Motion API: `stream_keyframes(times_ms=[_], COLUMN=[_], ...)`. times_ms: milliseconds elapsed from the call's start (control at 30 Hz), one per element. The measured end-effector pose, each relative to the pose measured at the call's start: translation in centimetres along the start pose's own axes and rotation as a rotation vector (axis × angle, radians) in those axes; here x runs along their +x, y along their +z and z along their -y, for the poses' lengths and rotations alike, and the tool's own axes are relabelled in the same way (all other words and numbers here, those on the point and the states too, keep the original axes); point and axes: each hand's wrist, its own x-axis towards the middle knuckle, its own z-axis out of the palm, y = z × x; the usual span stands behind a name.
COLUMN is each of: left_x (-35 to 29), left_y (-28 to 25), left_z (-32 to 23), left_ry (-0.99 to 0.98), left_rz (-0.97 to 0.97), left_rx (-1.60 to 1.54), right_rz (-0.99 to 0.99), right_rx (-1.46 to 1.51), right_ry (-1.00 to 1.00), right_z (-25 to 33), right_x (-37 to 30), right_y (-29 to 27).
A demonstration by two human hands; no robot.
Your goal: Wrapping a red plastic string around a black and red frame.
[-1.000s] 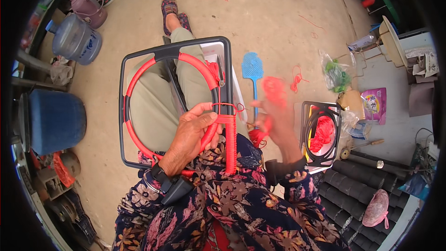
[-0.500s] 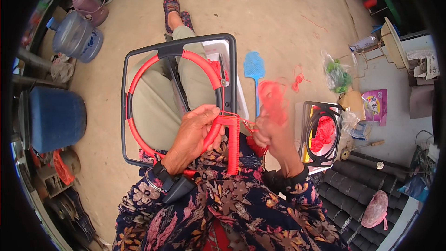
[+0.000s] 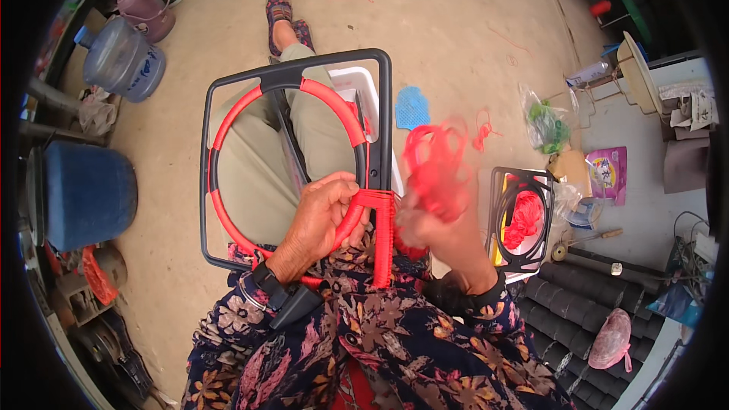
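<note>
A black plastic frame (image 3: 385,106) with a rounded-square outline lies over my lap, and inside it is a ring (image 3: 331,96) wrapped mostly in red cord. My left hand (image 3: 323,209) is closed around the ring's lower right, thumb on top. Beside that hand, tight rows of red cord cover the frame's right side (image 3: 383,247), and several strands bridge from ring to side. To the right, my right hand (image 3: 448,235), smeared by motion, grips a loose bundle of red cord (image 3: 435,156); its fingertips are unclear.
A blue fly swatter (image 3: 412,108) lies on the floor beyond the bundle. At right, another black frame (image 3: 497,216) rests on a box with red cord (image 3: 524,220). A white container (image 3: 366,83) stands behind my frame. Blue bin (image 3: 91,193) and water jug (image 3: 125,61) stand left.
The red cord bundle and my right hand have moved slightly left, toward the frame. The bundle now covers the swatter's handle. My left hand keeps its hold on the ring.
</note>
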Motion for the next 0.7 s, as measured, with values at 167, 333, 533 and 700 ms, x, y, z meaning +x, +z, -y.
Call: stream_keyframes(times_ms=[167,333,533,700], left_x=[0.2,0.2,1.6,1.6], left_y=[0.7,1.8,2.9,4.0], left_z=[0.0,-0.6,-0.7,0.2], left_ry=[0.001,-0.089,-0.188,-0.216], left_rz=[-0.093,0.028,0.018,0.072], left_rx=[-0.002,0.094,0.229,0.293], right_rz=[-0.08,-0.013,0.007,0.044], right_rx=[-0.015,0.303,0.043,-0.003], right_ry=[-0.342,0.097,0.141,0.062], right_z=[-1.1,-1.1,-1.6,-1.4], right_x=[0.1,-2.3,-3.5,-3.8], right_y=[1.2,-1.0,-1.0,-0.8])
